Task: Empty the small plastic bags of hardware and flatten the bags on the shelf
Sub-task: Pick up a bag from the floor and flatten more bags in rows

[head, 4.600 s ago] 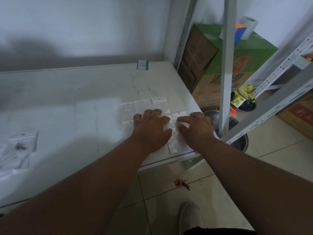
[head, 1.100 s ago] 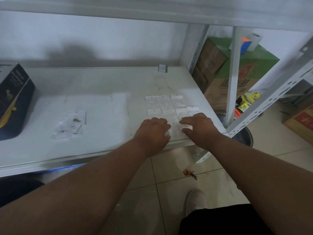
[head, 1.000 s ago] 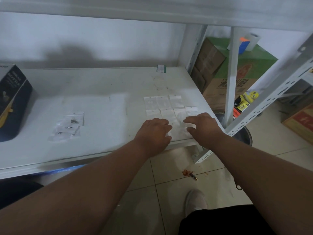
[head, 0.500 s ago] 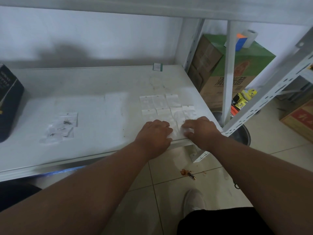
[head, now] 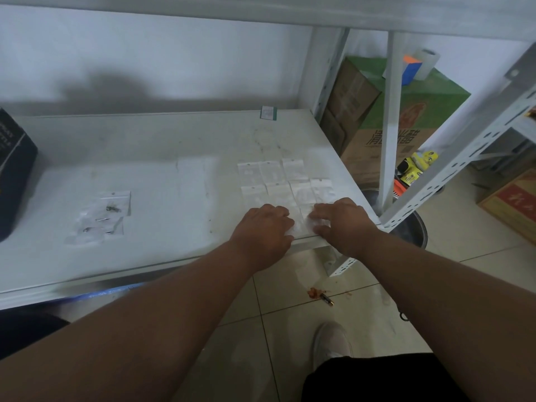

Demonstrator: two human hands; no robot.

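Observation:
Several empty clear plastic bags point(head: 285, 181) lie flat in rows on the white shelf point(head: 174, 158), near its right front corner. My left hand point(head: 265, 232) and my right hand point(head: 339, 221) both press palm-down on the nearest bags at the shelf's front edge, fingers fairly straight. A small clear bag shows between them point(head: 300, 224). Further left on the shelf lies a loose pile of small bags with hardware point(head: 103, 217) still inside, apart from both hands.
A dark box point(head: 13, 175) stands at the shelf's left end. A small green-edged tag point(head: 268, 113) lies at the back. Right of the shelf: an upright post point(head: 390, 117), cardboard boxes point(head: 406, 120), a metal bowl point(head: 412, 230) on the floor. My shoe point(head: 332, 340) is below.
Both hands have slid a little toward the shelf's front edge over the bags, compared with 4.6 s ago. The camera has drawn back, so the pile at left and the dark box show.

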